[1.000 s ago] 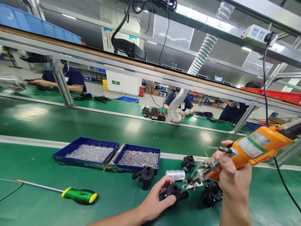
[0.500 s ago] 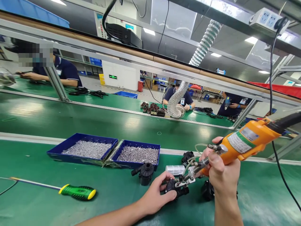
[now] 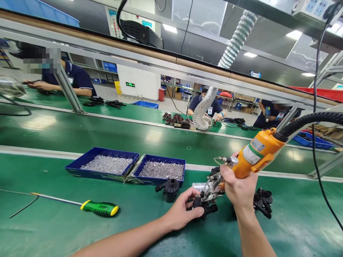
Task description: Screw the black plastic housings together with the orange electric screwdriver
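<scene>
My left hand point(image 3: 183, 211) is closed around a black plastic pump housing point(image 3: 211, 210) on the green bench, fingers on its far side and thumb in front. My right hand point(image 3: 241, 189) grips an orange power screwdriver point(image 3: 250, 157) with a hose at its rear and metal fittings along its nose. The nose points down and left onto the top of the housing; whether the bit sits on a screw is too small to tell. Left of the housing stands another black pump point(image 3: 170, 190) with a side spout. A silvery cylinder point(image 3: 198, 186) lies behind the held housing.
Two blue trays point(image 3: 102, 175) point(image 3: 160, 180) hold many small metal screws and pins. A green-and-yellow screwdriver point(image 3: 100, 208) lies at left. More black pump parts point(image 3: 264, 201) rest beyond my right wrist. A black cable point(image 3: 316, 157) hangs at right. Co-workers sit across the bench.
The orange screwdriver has swung more upright and moved left, its nose now steeper over the housing. My left hand keeps its hold. The view has shifted slightly, showing more pump parts at right.
</scene>
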{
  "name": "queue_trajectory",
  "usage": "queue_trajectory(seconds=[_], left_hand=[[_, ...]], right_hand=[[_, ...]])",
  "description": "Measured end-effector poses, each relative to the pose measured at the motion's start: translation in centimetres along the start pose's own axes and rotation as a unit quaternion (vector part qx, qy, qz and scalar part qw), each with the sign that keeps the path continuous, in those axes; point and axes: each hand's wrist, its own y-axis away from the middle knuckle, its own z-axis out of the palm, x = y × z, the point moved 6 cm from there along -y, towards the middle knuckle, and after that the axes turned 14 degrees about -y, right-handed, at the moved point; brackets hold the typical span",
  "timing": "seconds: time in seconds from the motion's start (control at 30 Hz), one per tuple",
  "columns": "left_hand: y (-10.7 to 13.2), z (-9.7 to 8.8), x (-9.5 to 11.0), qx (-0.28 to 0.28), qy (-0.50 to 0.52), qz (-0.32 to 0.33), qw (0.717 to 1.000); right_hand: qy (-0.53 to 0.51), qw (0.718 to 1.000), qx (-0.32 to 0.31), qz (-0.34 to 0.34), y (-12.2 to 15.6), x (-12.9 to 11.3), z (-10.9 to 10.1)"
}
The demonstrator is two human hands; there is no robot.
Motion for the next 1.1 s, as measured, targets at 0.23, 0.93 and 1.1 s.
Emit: queue_trajectory(seconds=[0.23, 0.93, 1.1], left_hand=[[0.5, 0.0, -0.1, -0.022, -0.029, 0.053, 0.998], [-0.1, 0.1, -1.7, -0.042, 0.015, 0.001, 0.999], [0.0, 0.2, -1.4, -0.048, 0.014, -0.006, 0.999]], right_hand=[[-0.009, 0.999, 0.025, 0.020, -0.8, -0.9, -1.8], [-0.071, 0.997, 0.005, 0.011, -1.0, -1.2, -4.5], [-0.087, 0.995, 0.029, 0.035, -0.8, -1.2, -3.8]])
